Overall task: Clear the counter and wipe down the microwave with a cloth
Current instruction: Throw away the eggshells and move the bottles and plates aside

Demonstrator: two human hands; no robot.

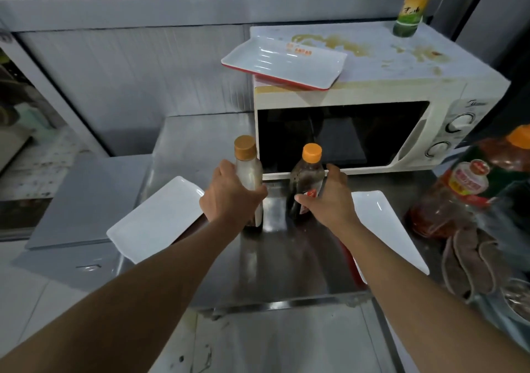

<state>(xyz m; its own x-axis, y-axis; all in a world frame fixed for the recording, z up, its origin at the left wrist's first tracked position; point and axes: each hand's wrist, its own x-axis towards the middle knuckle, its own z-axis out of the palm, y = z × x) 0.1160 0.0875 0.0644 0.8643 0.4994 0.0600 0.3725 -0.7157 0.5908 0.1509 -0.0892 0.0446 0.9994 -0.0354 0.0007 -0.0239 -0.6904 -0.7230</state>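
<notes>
Two bare forearms reach out over the steel table, which stands against a ribbed metal wall. At its back sits the white microwave, top stained brown, carrying a white tray with small red writing too blurred to read, and a green bottle with a yellow label. White plates lie either side. A brown cloth lies at right beside a large oil bottle. The left hand grips a pale bottle; the right hand, fingers spread, cups a dark sauce bottle.
</notes>
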